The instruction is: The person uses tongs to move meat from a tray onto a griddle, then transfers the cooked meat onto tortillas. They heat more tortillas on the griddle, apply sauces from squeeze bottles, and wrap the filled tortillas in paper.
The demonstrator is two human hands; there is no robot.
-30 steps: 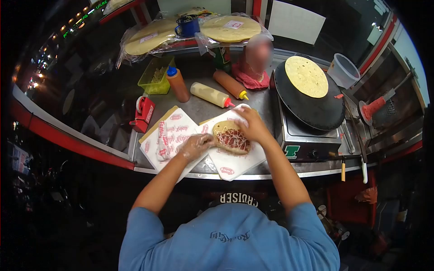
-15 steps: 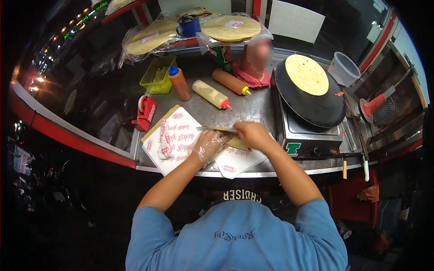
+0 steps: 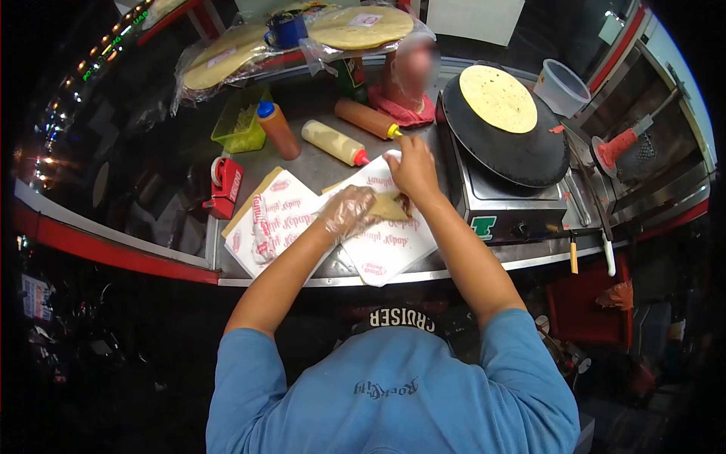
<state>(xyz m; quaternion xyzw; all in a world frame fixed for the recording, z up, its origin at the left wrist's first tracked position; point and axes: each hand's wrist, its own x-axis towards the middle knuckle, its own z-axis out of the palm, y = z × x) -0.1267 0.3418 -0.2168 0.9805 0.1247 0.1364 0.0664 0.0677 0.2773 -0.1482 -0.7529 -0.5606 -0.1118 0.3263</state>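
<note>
My left hand [image 3: 349,210], in a clear plastic glove, is closed on the left part of a rolled flatbread wrap [image 3: 389,208]. Dark filling shows at the wrap's right end. Beneath it lies a printed sheet of wrapping paper [image 3: 378,253], turned cornerwise. My bare right hand [image 3: 414,168] is at the far corner of this sheet, thumb and fingers closing around the paper's edge. Just beyond those fingertips is the yellow nozzle of a sauce bottle [image 3: 363,118]. To the left, a wrapped paper roll [image 3: 262,227] lies on another printed sheet [image 3: 291,227].
A flatbread [image 3: 497,99] rests on the black griddle [image 3: 514,163] at right. Behind the papers are a cream sauce bottle [image 3: 327,141], a blue-capped bottle [image 3: 280,135] and a green tub [image 3: 240,129]. A red tape dispenser [image 3: 224,189] stands left; knives [image 3: 609,253] lie right.
My right hand has left the wrap and moved away from me to the paper's far corner. The wrap now lies on the paper under my left hand. The whole view has shifted slightly.
</note>
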